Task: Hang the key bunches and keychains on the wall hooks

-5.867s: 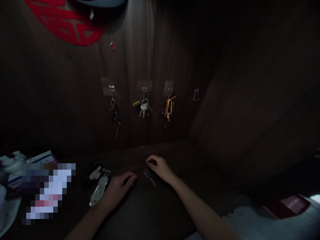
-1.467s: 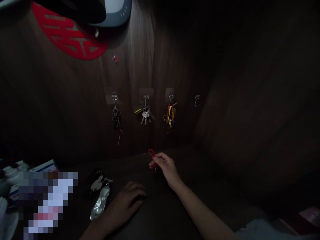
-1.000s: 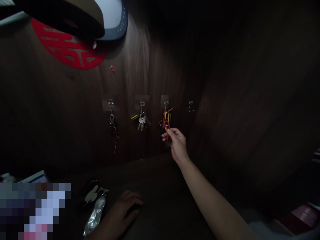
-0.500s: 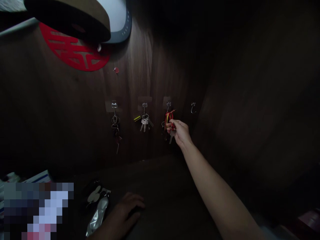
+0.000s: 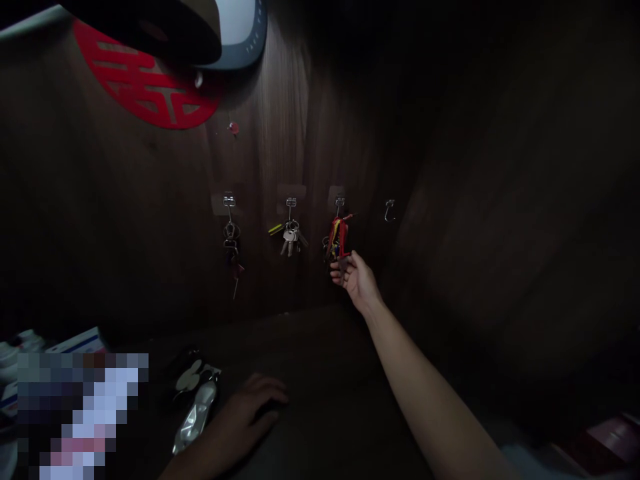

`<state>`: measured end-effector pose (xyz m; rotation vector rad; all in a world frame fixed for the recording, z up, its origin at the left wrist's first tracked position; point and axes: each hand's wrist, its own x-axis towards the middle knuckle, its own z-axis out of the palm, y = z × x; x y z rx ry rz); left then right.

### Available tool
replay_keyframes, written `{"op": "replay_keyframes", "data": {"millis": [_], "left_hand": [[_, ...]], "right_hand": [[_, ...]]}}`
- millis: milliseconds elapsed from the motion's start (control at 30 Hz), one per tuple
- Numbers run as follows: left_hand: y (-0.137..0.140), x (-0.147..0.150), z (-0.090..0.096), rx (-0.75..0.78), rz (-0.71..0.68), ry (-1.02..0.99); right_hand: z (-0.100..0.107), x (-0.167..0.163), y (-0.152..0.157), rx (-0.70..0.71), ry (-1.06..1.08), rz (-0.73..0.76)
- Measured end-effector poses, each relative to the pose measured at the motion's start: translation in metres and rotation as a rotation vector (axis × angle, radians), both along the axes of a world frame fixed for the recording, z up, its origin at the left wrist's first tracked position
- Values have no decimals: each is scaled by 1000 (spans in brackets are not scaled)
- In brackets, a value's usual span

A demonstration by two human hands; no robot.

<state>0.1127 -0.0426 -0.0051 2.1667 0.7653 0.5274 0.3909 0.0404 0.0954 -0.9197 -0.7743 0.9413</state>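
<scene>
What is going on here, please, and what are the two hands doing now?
A person's right hand is up at the third hook from the left, by a red cord with a key below it; whether it grips them is too dark to tell. The left hand rests on the dark surface, near a shiny silvery item. A bunch of keys hangs on the second hook.

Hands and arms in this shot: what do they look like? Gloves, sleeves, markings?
The grip on each side is a bare hand: left hand and right hand. No glove, ring, watch or marking is discernible in the dim light. Visible forearms are uncovered. Pale grey-blue cloth beside the right one may be a sleeve; unclear.
</scene>
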Motion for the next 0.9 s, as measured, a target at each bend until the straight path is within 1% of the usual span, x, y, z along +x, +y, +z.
{"op": "replay_keyframes", "data": {"millis": [100, 233, 400, 633, 800, 900], "left_hand": [[0, 0, -1, 6, -3, -2], [0, 0, -2, 20, -7, 14], [-1, -1, -2, 50, -19, -7], [-4, -3, 2, 100, -33, 4], [-6, -5, 3, 191, -28, 20], [-6, -8, 8, 252, 13, 54]], "right_hand": [[-14, -1, -6, -30, 15, 44], [-30, -5, -14, -63, 38, 67], [-51, -17, -25, -123, 43, 91], [-79, -48, -40, -214, -98, 177], [-103, -60, -44, -215, -252, 126], [-109, -63, -44, -190, -344, 131]]}}
